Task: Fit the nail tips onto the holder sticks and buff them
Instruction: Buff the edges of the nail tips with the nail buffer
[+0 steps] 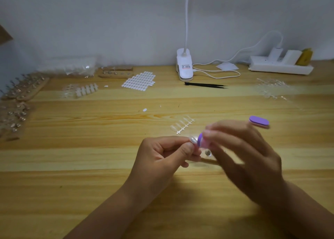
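Bag (pixel 72 67) of clear plastic, far left of the clip lamp (pixel 184 65) by the wall, holds loose clear tips. Between bag and lamp, a wooden block (pixel 115 72) carries a few holder sticks upright in its holes. Further left of the lamp, at the worktop (pixel 90 184) edge, longer wooden racks (pixel 23 88) are crowded with sticks. A sheet of white adhesive tabs (pixel 139 80) lies just left of the lamp's foot, black tweezers (pixel 206 85) just in front of it, and a white power strip (pixel 280 67) to its right.

Well in front of the lamp, the left grip (pixel 162 153) pinches a clear nail tip (pixel 193 140) between thumb and forefinger; the fingers hide its stick. The right grip (pixel 244 157), blurred, is clenched round a purple buffer (pixel 200 140) whose end sits against that tip. Both hands cover what looks like a wooden base (pixel 208 152) with a metal disc. A strip of clear tips (pixel 182 124) lies just lampward of the hands, and a second purple buffer (pixel 259 122) shows past the right knuckles.
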`<state>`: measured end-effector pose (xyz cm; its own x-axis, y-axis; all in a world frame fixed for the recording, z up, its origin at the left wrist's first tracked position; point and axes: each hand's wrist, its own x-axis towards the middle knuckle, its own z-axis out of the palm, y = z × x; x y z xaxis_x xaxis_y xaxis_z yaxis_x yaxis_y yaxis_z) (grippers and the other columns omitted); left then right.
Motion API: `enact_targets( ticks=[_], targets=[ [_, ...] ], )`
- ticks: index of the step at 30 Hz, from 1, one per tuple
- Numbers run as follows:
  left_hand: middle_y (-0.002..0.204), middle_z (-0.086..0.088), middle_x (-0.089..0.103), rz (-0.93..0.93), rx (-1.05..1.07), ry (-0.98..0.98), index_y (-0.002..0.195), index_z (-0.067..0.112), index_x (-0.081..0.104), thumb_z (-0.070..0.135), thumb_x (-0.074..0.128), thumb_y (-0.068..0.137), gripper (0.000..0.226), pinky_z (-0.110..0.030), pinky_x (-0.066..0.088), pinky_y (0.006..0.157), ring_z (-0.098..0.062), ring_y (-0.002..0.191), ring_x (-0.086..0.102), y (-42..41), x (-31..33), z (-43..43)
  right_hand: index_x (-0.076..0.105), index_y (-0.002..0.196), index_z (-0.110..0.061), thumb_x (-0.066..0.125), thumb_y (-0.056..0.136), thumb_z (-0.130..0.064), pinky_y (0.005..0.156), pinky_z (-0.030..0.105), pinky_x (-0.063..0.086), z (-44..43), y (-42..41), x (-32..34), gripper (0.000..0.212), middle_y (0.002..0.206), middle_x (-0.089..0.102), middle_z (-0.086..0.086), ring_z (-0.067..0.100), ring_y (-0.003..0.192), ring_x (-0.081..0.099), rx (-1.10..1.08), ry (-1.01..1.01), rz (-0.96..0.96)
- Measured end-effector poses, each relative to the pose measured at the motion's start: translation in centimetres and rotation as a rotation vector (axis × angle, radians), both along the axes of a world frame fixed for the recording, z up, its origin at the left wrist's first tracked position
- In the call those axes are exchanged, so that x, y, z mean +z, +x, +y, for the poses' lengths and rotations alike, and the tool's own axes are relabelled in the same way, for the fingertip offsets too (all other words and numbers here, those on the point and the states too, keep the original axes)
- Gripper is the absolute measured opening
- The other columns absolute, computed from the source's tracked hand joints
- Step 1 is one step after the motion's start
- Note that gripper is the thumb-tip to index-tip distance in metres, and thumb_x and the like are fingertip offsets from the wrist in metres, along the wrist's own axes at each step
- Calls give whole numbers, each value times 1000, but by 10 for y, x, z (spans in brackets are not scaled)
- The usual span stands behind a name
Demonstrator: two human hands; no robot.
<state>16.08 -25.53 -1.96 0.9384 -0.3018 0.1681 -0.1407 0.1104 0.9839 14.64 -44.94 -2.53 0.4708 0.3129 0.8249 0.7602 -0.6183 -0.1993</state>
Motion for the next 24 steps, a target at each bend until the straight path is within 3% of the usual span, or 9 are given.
enact_targets(
  ticks=[4, 7, 9, 13, 15, 18, 20, 24],
  targets=[
    [80, -9, 76, -19, 1, 26, 91, 4, 78, 12, 66, 88, 15, -24, 53, 61, -19, 74, 73, 0, 0, 1, 68, 118, 0, 70, 87, 8, 96, 33, 51, -3, 2, -5, 32, 114, 68, 15, 27, 109, 63, -2, -158, -7],
    [80, -8, 76, 14, 26, 19, 84, 7, 78, 12, 66, 88, 13, -24, 54, 62, -22, 74, 74, 1, -1, 3, 72, 110, -1, 67, 91, 3, 92, 33, 51, -10, 9, 0, 20, 108, 69, 15, 25, 103, 65, -76, -50, 34],
    [79, -9, 76, 5, 11, 33, 86, 8, 78, 17, 66, 87, 15, -24, 54, 62, -22, 74, 74, 1, -1, 2, 67, 116, -5, 67, 91, 2, 95, 30, 49, -2, 4, -1, 25, 112, 67, 12, 22, 108, 63, -6, -14, 34],
    [80, -9, 75, 2, -36, 31, 89, 10, 78, 20, 66, 88, 16, -23, 53, 62, -24, 75, 74, 0, 0, 1, 59, 119, -7, 69, 88, 6, 94, 32, 50, -4, 5, -6, 35, 111, 68, 15, 23, 107, 61, 11, -136, 32],
    [82, -9, 75, 29, -33, 11, 85, 10, 77, 17, 62, 88, 17, -23, 52, 62, -25, 75, 74, 1, 0, 4, 63, 114, -9, 67, 90, 4, 89, 35, 51, -11, 9, -1, 28, 108, 68, 13, 22, 103, 62, -57, -72, 55],
    [82, -9, 75, 22, -59, 17, 87, 10, 76, 17, 61, 89, 17, -24, 52, 62, -24, 75, 74, 2, 1, 2, 62, 117, -10, 63, 95, -3, 94, 29, 49, 0, 3, 1, 23, 115, 63, 6, 18, 108, 62, 14, 26, 36],
    [81, -10, 75, 5, -69, 24, 92, 10, 77, 16, 62, 90, 17, -25, 53, 61, -22, 74, 73, 1, 1, 0, 60, 118, -7, 62, 97, -2, 95, 29, 48, 7, -3, -4, 22, 116, 63, 8, 22, 108, 62, 72, -58, -7],
    [83, -11, 75, 29, -51, 11, 88, 8, 76, 16, 60, 90, 18, -24, 53, 61, -26, 75, 74, 2, 2, 4, 62, 115, -6, 70, 86, 10, 89, 37, 52, -9, 10, -3, 34, 108, 68, 15, 26, 102, 63, -58, -127, 42]
  ],
)
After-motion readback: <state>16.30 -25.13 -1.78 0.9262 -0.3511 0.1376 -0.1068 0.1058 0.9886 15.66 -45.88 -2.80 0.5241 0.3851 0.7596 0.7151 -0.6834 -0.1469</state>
